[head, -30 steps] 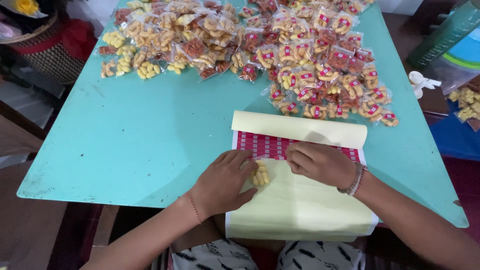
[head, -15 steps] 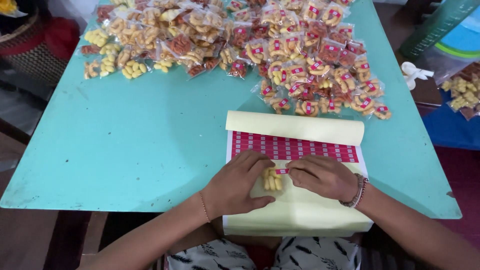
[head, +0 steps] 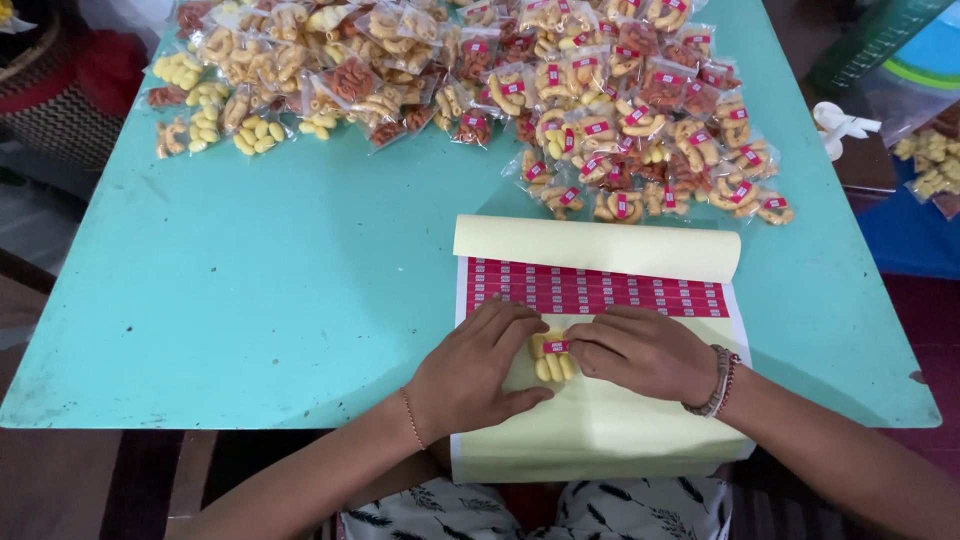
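- Left hand (head: pixel 470 370) and right hand (head: pixel 640 350) grip a snack packet (head: pixel 553 357) together on a sticker sheet (head: pixel 600 420) overhanging the near desk (head: pixel 300 300) edge.
- Bare desk room left; packet pile (head: pixel 480 80) along the far edge.

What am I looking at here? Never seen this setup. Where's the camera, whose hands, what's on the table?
No machine: one camera worn on a person's head looks down at their own bare hands. The left hand and right hand press together on a small clear packet of yellow snacks with a red sticker. It lies on a pale sticker sheet whose red labels remain in rows. All this rests on a turquoise table. Beyond lies a pile of packed snack bags.
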